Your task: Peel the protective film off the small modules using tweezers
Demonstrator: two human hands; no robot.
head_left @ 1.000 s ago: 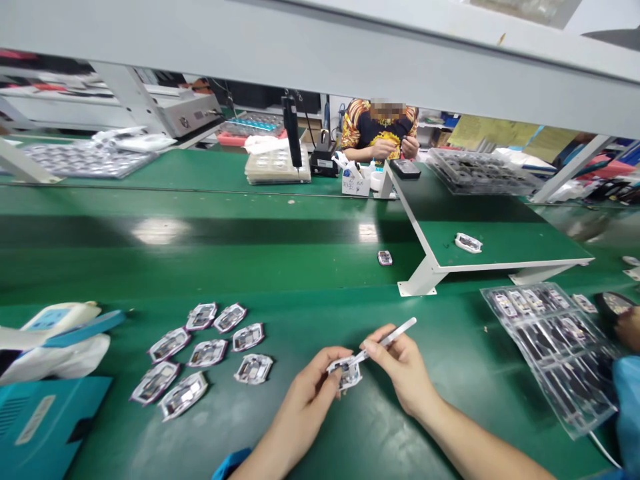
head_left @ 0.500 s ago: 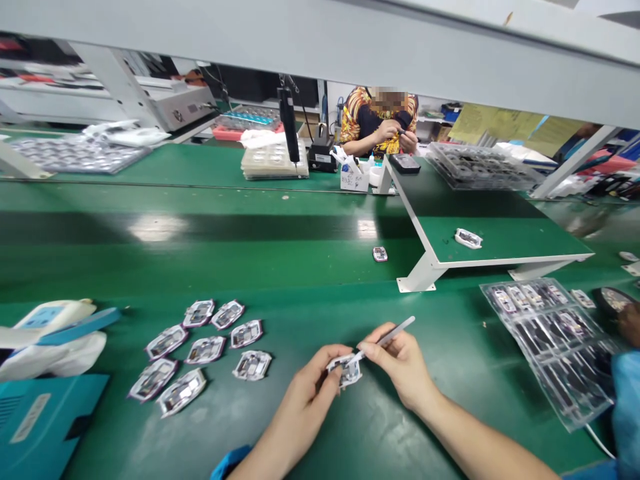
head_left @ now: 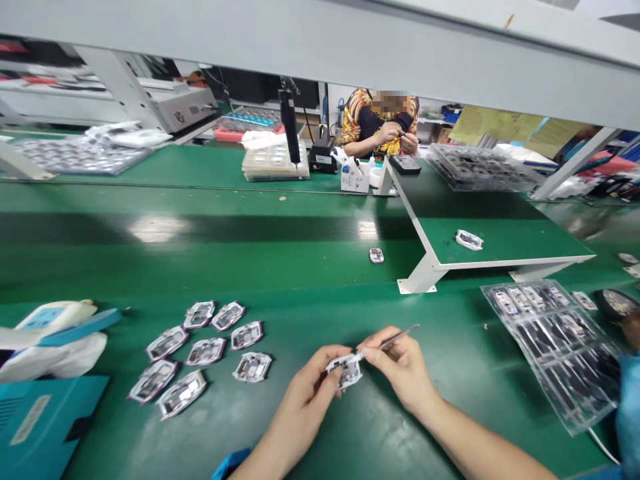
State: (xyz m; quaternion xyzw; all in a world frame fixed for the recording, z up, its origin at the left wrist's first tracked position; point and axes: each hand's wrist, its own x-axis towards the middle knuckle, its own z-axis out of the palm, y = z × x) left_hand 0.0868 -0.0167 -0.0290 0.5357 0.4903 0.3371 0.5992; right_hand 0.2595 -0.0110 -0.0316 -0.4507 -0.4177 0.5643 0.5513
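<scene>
My left hand pinches a small white device housing with electronic parts inside, held just above the green bench. In my right hand is a thin, flat, pale tool, gripped like a pen, its rear end sticking up to the right. The tool's front end meets the upper right edge of the housing; the exact contact is too small to make out. Several similar housings lie on the bench to the left of my hands, circuit parts facing up.
To the right lies a clear compartment tray holding some housings, beside a co-worker's blue sleeve. A raised green shelf stands ahead right. One small housing sits on the green strip ahead. Another person works opposite. A teal box is left.
The tool in my right hand has tilted, its rear end lower and slightly further right. The small housing on the green strip has shifted slightly left. My left hand keeps its hold.
</scene>
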